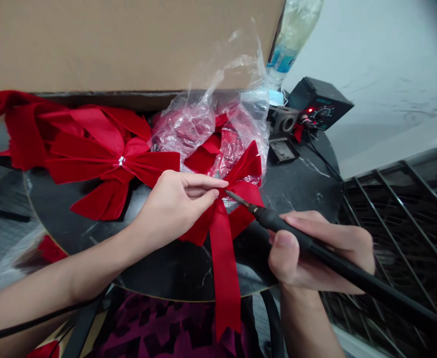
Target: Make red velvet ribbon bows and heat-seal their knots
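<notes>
My right hand is closed around the black handle of a soldering iron. The iron's metal tip reaches the centre of a red bow, close to my left fingertips. My left hand pinches the bow at its middle, thumb and fingers pressed together; whether anything small is between them I cannot tell. One long red ribbon tail hangs from the bow over the table's front edge. To the left lies another red bow with a shiny clear piece at its centre.
Clear plastic wrap holding more red ribbon lies behind my hands. A black soldering station with a red light and a metal stand sit at the back right. A cardboard box and an upturned bottle rise behind the round black table.
</notes>
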Demonstrator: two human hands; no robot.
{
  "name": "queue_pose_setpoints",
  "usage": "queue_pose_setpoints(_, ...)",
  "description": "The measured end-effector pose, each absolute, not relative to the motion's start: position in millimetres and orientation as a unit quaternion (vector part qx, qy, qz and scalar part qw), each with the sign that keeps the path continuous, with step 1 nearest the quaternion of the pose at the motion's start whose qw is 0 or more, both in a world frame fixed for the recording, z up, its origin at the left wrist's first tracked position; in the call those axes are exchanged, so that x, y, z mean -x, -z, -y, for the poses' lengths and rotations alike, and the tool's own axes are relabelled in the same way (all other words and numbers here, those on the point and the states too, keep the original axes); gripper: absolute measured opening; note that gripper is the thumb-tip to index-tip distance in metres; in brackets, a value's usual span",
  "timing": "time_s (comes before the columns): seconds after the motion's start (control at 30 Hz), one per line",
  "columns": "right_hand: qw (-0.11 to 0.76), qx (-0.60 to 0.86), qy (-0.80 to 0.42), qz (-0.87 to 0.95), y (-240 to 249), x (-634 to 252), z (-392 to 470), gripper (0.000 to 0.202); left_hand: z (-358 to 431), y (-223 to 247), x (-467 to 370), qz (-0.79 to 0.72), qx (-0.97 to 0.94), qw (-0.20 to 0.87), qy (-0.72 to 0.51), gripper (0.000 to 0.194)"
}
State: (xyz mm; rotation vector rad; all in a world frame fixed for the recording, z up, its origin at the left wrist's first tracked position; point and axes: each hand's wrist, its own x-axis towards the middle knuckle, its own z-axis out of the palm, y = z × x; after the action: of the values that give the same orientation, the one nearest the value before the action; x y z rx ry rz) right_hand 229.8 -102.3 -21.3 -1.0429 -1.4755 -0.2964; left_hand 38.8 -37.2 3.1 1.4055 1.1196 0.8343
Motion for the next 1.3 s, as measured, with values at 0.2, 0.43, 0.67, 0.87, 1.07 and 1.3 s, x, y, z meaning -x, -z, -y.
queue_pose_setpoints(0.2,0.594,0.465,0.122,0.645,19.4,-229.6,103.8,0.016,36.7,-1.9,-38.6,-0.477,-0.600,0.539,-0.350,0.021)
queue_pose_setpoints(0.43,0.585,0.437,0.103,0.676,9.2,-237.1,111.3,0.007,34.2,-1.7,-39.4,-0.472,-0.592,0.551,-0.349,0.021)
queue_pose_setpoints(0.67,0.608,0.408,0.105,0.673,19.8,-234.7,107.0,0.019,35.0,-5.5,-40.9,-0.487,-0.589,0.547,-0.343,0.021)
queue_pose_setpoints(0.87,0.581,0.419,0.103,0.690,16.0,-233.3,106.0,0.016,37.7,-5.7,-42.0,-0.485,-0.583,0.549,-0.351,0.019)
queue_pose_setpoints(1.07,0.579,0.436,0.105,0.681,19.3,-231.2,108.3,0.020,38.3,-5.8,-42.5,-0.484,-0.593,0.543,-0.345,0.021)
queue_pose_setpoints(1.3,0.581,0.433,0.112,0.680,18.8,-228.6,105.8,0.020,38.5,-5.3,-42.4,-0.486,-0.593,0.542,-0.345,0.021)
